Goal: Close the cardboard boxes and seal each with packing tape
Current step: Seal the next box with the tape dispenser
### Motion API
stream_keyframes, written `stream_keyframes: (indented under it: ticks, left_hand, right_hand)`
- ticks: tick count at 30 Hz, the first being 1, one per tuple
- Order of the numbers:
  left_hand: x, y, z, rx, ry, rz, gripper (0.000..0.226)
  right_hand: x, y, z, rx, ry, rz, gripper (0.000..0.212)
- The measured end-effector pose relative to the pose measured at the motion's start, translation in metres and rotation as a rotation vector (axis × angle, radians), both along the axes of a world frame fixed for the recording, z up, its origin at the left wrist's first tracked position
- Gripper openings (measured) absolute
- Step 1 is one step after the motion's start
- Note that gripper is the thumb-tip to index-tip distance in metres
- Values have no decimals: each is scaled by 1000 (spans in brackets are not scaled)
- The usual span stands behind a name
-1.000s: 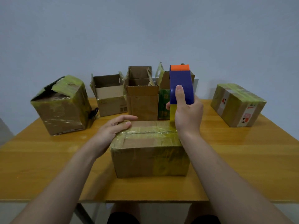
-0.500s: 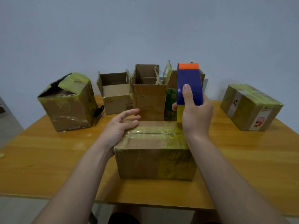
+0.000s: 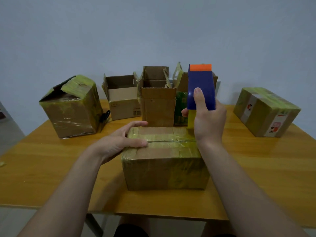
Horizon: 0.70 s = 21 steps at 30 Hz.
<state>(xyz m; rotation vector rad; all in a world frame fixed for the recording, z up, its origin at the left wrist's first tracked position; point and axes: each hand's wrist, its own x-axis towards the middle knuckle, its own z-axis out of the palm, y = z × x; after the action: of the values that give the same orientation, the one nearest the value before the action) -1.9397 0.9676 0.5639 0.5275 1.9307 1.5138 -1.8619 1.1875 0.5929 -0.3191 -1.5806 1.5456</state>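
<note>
A closed cardboard box (image 3: 164, 161) wrapped in yellowish tape sits in front of me on the wooden table (image 3: 51, 168). My left hand (image 3: 119, 141) clasps its top left corner, thumb on the taped seam and fingers over the far edge. Gripped upright in my right hand (image 3: 209, 122) is a blue tape dispenser (image 3: 201, 88) with an orange top, held at the box's far right corner; a yellow strip of tape (image 3: 191, 119) runs down from it to the box.
Behind stand three open boxes: a plain one (image 3: 122, 98), a tall one (image 3: 158, 105) and a green-sided one (image 3: 181, 106). A taped, dented box (image 3: 71, 106) sits far left. A sealed box with labels (image 3: 265, 112) lies far right.
My left hand shifted from lying flat on the box top to clasping its left corner. The right hand with the dispenser stayed at the far right corner. My head moved, shifting the view.
</note>
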Motion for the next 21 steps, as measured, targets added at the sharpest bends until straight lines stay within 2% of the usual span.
stream_keyframes:
  ticks: [4,9,12,14,15,18,21]
  left_hand:
    - [14,2,7,-53,34,62,97]
    - [24,16,23,-311,268,126,98]
    - [28,24,31,-668,567,159,112]
    - [34,40,35,-903,750,122,97]
    - [39,53,34,-945,796,64,86]
    - [57,93,25,-913,933,-109,63]
    - [63,113,22,-844,1010,-178,64]
  right_hand:
    - [-1,0,2,-9,-8,17,33]
    - [-1,2,3,-14,-13,26,35]
    - [1,3,4,-52,-6,21,32]
    - [0,3,4,-49,-8,30,22]
    - [1,2,4,-44,-7,35,18]
    - [3,2,3,-51,11,43,21]
    - [7,10,3,-88,11,60,33]
